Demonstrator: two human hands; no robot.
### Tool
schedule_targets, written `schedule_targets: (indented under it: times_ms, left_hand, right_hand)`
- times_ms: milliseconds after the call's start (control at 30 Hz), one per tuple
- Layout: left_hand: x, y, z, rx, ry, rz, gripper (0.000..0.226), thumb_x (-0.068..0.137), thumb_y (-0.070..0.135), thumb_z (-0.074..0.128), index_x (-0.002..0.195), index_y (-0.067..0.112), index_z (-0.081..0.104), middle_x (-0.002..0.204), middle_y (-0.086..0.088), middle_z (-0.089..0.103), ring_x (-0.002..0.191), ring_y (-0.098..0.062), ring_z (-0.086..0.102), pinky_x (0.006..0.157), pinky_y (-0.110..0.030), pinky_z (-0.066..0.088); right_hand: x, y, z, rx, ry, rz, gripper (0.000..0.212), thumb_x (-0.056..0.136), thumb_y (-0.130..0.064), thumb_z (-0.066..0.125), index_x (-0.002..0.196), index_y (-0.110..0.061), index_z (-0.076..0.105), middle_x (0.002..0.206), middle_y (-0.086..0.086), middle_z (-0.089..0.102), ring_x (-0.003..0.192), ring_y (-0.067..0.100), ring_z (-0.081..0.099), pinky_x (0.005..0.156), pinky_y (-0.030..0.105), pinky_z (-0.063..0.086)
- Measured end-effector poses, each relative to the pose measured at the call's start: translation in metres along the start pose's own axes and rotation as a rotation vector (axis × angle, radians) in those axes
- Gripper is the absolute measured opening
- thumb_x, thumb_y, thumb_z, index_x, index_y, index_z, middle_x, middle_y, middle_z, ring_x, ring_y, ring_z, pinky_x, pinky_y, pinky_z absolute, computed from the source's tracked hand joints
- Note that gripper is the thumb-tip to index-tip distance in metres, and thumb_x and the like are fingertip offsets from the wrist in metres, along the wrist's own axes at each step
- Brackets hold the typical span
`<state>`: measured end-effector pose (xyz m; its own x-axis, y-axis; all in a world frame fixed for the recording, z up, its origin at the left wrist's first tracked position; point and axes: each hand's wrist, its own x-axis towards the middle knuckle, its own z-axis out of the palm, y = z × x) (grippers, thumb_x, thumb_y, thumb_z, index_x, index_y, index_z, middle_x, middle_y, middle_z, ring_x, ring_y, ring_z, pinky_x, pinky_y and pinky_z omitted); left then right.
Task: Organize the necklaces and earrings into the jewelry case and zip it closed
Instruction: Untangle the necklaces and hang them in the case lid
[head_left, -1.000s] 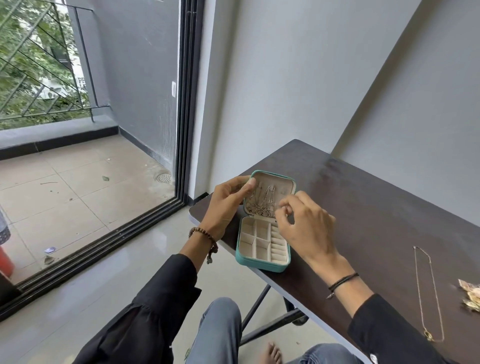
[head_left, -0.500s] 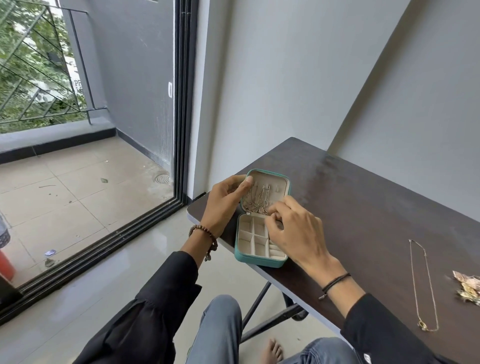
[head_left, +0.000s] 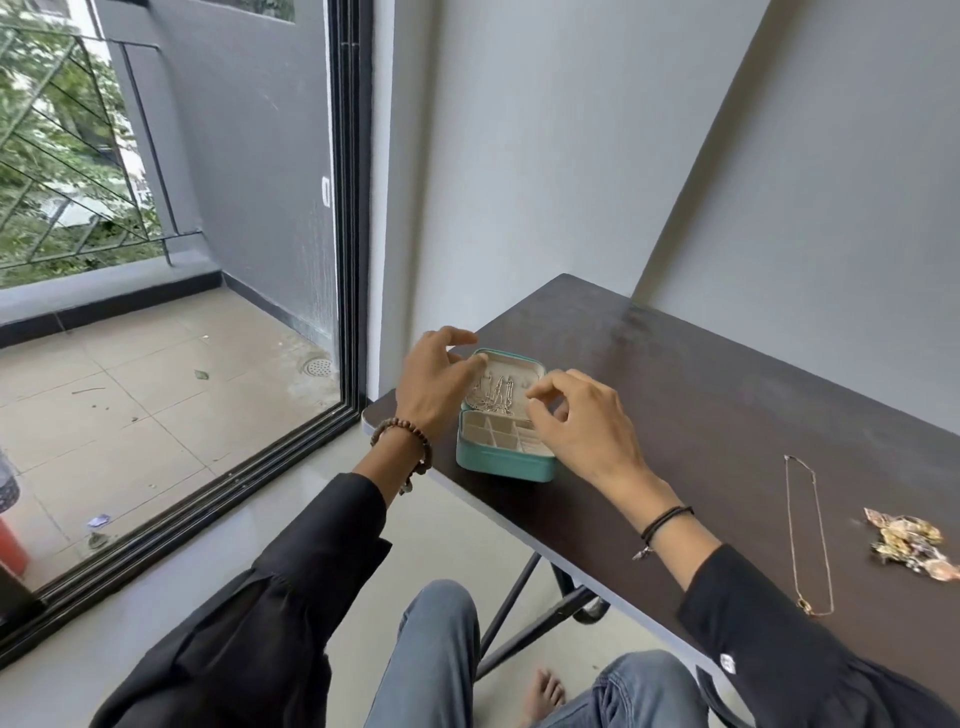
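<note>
A teal jewelry case (head_left: 504, 463) stands open near the left front corner of the dark table (head_left: 717, 395). Its lid is upright, with silver necklaces (head_left: 493, 396) hanging inside it. The tray below has small cream compartments. My left hand (head_left: 431, 384) hovers at the lid's upper left corner with fingers spread, the thumb tip touching the rim. My right hand (head_left: 576, 421) is at the lid's right side, thumb and forefinger curled close together; I cannot see whether a chain is between them. A thin gold necklace (head_left: 791, 512) and a pile of gold earrings (head_left: 909, 545) lie on the table to the right.
The table's front edge runs diagonally just below the case. Grey walls close off the back and right. A sliding glass door with a black frame (head_left: 353, 260) is left of the table. My knees and a bare foot are under the table.
My left hand has let go of the lid's edge and spread its fingers. My right hand has shifted slightly right, off the hanging necklaces.
</note>
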<state>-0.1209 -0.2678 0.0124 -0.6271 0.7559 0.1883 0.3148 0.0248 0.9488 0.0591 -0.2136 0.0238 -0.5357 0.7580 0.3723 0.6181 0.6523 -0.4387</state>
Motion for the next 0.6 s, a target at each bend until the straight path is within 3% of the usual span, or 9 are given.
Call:
schedule_targets:
  times_ms: [167, 367, 600]
  left_hand:
    - [-0.002, 0.028, 0.001, 0.052, -0.158, 0.063, 0.029, 0.082, 0.028, 0.072, 0.109, 0.017, 0.071, 0.108, 0.004, 0.072, 0.099, -0.016, 0.069, 0.093, -0.042, 0.057]
    - [-0.009, 0.053, 0.024, 0.103, -0.295, 0.111, 0.021, 0.089, 0.017, 0.073, 0.110, 0.013, 0.072, 0.100, 0.002, 0.072, 0.089, -0.010, 0.066, 0.076, -0.023, 0.051]
    - [-0.015, 0.082, 0.076, 0.176, -0.402, 0.150, 0.017, 0.088, 0.018, 0.072, 0.104, 0.014, 0.075, 0.097, 0.001, 0.075, 0.096, -0.013, 0.070, 0.084, -0.027, 0.055]
  right_hand:
    - [0.004, 0.002, -0.013, 0.071, 0.031, 0.035, 0.012, 0.087, -0.039, 0.063, 0.092, -0.032, 0.070, 0.095, -0.015, 0.067, 0.076, 0.006, 0.063, 0.075, 0.038, 0.058]
    - [-0.004, 0.013, -0.038, 0.089, 0.084, 0.069, 0.008, 0.090, -0.034, 0.064, 0.093, -0.030, 0.070, 0.095, -0.016, 0.069, 0.075, 0.006, 0.063, 0.076, 0.040, 0.058]
    - [-0.022, 0.051, -0.084, 0.041, 0.142, 0.153, 0.008, 0.088, -0.036, 0.065, 0.091, -0.030, 0.069, 0.091, -0.014, 0.069, 0.074, 0.007, 0.064, 0.078, 0.037, 0.057]
